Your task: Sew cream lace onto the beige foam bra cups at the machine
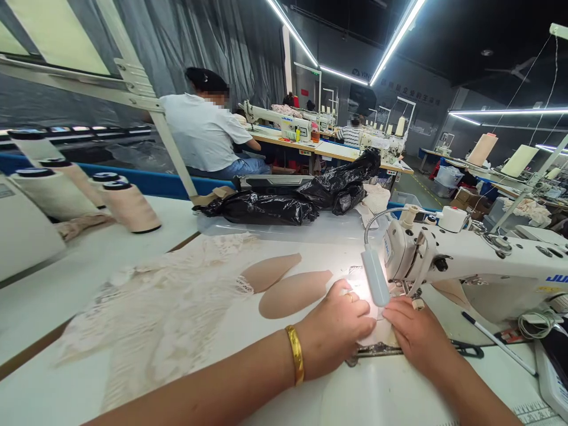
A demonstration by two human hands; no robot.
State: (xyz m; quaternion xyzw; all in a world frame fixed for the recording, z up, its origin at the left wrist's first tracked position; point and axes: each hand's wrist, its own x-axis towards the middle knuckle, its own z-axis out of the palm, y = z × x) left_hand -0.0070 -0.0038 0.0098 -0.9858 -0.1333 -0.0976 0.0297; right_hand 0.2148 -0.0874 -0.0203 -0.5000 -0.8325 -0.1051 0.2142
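Note:
My left hand [339, 325], with a gold bangle at the wrist, rests on the machine bed with curled fingers pressed on a pale fabric piece [376, 332]. Opposite it, my right hand [412, 325] has its fingers together at the fabric's right edge, close under the needle area. The white sewing machine [479, 266] stands over the right hand, its needle mostly hidden. A small lamp [375, 278] on a bendy neck lights the fabric. Left of my hands lie two beige oval pads [295, 294] and cream lace fabric [177, 319].
Thread cones [131, 207] stand at the left. Black plastic bags [270, 207] lie along the table's back edge. A white pen [499, 343] and black scissors handles [468, 349] lie at the right. Beyond the table, a person in a white shirt [199, 130] sits near another machine.

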